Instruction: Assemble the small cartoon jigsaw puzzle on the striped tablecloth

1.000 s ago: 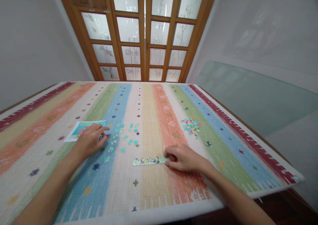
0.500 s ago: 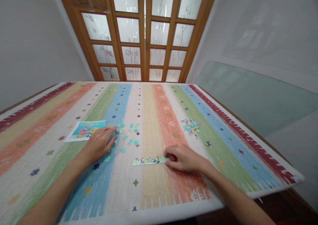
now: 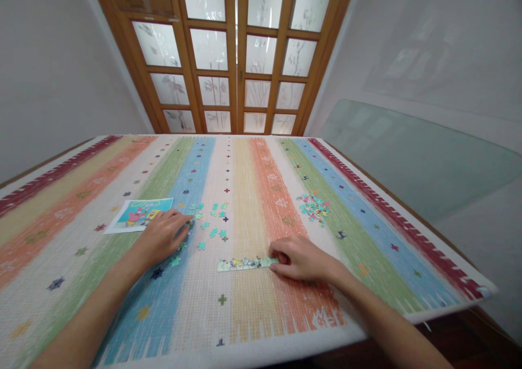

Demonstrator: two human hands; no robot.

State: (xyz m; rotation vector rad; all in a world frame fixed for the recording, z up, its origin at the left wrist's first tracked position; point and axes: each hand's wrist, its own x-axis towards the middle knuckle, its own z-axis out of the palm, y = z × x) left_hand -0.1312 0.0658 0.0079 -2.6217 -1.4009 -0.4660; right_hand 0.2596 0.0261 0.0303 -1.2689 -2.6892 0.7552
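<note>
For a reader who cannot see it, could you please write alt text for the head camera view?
A person's left hand rests among loose teal puzzle pieces while the right hand touches the end of an assembled puzzle strip on a striped cloth. A reference picture lies far left, another piece pile right.

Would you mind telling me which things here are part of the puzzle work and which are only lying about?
In use:
- left hand on the loose teal pieces
- right hand at the joined strip
- reference picture
- mixed pile of pieces

Lying about:
- striped cloth
- wooden doors
- glass pane
</note>
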